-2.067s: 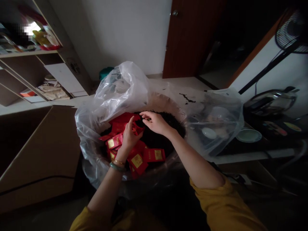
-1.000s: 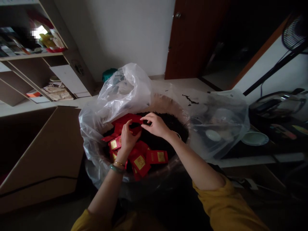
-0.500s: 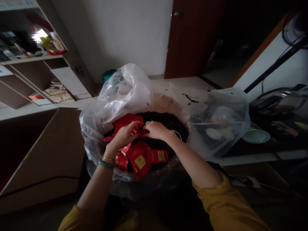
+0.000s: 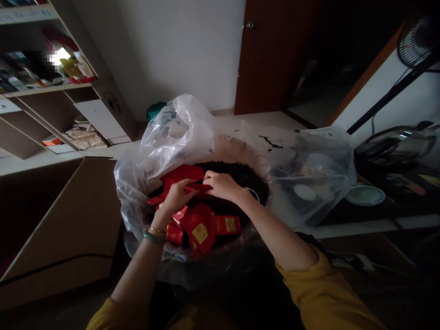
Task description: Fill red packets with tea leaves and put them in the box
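My left hand (image 4: pixel 178 195) is closed on the left end of a red packet (image 4: pixel 198 187), its fingers partly hidden from me. At the packet's other end my right hand (image 4: pixel 222 184) pinches the edge near some dark, dry leaf-like stuff (image 4: pixel 237 173). That dark stuff fills a round container lined with a clear plastic bag (image 4: pixel 132 183). Several red packets with gold labels (image 4: pixel 200 232) lie loosely on it, nearest me. More flat red packets (image 4: pixel 184 173) rest behind my left hand.
An open cardboard box (image 4: pixel 72 220) stands at the left, below a shelf unit (image 4: pixel 113 107). On the right are a pale bowl (image 4: pixel 365 194), a glass-lidded vessel (image 4: pixel 395 146) and a fan (image 4: pixel 415 48). A brown door (image 4: pixel 264 59) is at the back.
My left fingers have lowered and turned over the red packet. The right hand's fingertips have shifted slightly at its edge. The whole view has tilted a little.
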Tool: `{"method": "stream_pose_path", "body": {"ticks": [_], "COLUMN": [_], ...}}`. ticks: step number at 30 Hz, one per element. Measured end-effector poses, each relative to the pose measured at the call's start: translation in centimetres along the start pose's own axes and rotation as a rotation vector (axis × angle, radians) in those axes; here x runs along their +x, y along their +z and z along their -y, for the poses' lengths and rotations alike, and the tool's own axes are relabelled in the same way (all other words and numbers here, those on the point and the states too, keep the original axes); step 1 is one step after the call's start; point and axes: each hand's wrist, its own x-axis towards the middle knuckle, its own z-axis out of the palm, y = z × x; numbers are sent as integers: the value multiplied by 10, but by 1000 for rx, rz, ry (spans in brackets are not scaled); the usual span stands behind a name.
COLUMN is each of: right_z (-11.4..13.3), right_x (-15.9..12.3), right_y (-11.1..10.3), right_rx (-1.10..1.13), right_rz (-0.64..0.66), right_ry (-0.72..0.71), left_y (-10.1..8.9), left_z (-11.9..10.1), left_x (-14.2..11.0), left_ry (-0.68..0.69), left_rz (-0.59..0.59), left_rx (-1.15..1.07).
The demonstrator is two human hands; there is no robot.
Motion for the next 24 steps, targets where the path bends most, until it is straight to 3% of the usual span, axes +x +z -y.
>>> {"method": "stream_pose_path", "body": {"ticks": [5,10,16,20,24], "right_z": [-5,-4,0,-1,0], "right_x": [-1,2,3,0,-2], "right_y": [-2,5,9,1,-3], "right_rx": [87,-31,-47,-65,-118], "right_rz": [-147,58,81,27,42], "right_ry": [-5,50,-1,-26,-15], "left_y": [9,15,4,-8,-17], "left_z": [3,3,-9,-19,-24], "left_x": [-1,-3,-4,0,1], "left_ry": [-76,-62,209,182,177], "left_rz": [-72,-51,94,114,166], "left_rx": [-124,-123,229,465,556]}}
